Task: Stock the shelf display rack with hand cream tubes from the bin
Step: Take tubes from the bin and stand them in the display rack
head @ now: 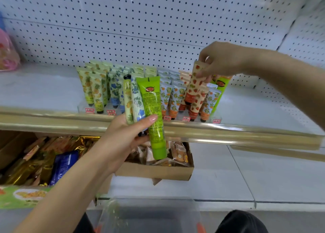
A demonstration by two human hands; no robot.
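While the white metal shelf (44, 90) carries a nearly full clear tiered display rack (82, 107), the left hand (123, 137) grips three spare tubes (151, 102) and the right hand (226, 60) pinches a peach strawberry-print tube (194, 90) between its fingers (208, 78) above the right rows, probably next lowering it into its matching slot.

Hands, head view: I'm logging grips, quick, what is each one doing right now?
Left hand: grips the green tube and two floral tubes.
Right hand: pinches the strawberry tube by its top end.

Left hand (123, 137) grips low; right hand (219, 60) pinches higher.
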